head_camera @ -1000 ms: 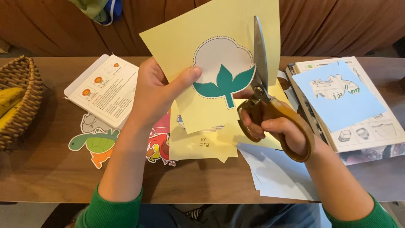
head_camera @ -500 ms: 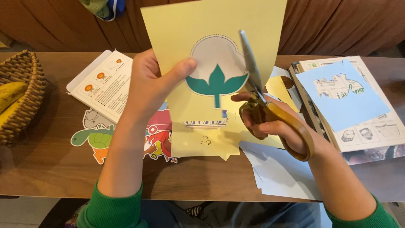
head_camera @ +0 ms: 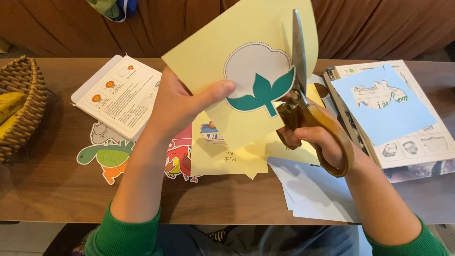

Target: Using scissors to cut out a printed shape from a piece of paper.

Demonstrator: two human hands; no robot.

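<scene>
Left hand (head_camera: 182, 106) pinching a pale yellow paper sheet printed with a grey-white cotton boll on teal leaves (head_camera: 246, 71), thumb across the near face, fingers hidden behind. Sheet held upright in the air above the brown wooden table (head_camera: 57, 189), centre of the scene. Right hand (head_camera: 317, 140) curled through the amber plastic handles of steel-bladed scissors (head_camera: 303, 99), blades nearly together and pointing far, along the right edge of the printed picture. Likely light, thin, floppy and easy to tear; best gripped close beside the cut line. On the table: turtle cut-out (head_camera: 106, 159) near left, white instruction booklet (head_camera: 118, 95) left, woven basket (head_camera: 21, 104) far left, light blue paper (head_camera: 384, 106) on a book at right.
</scene>
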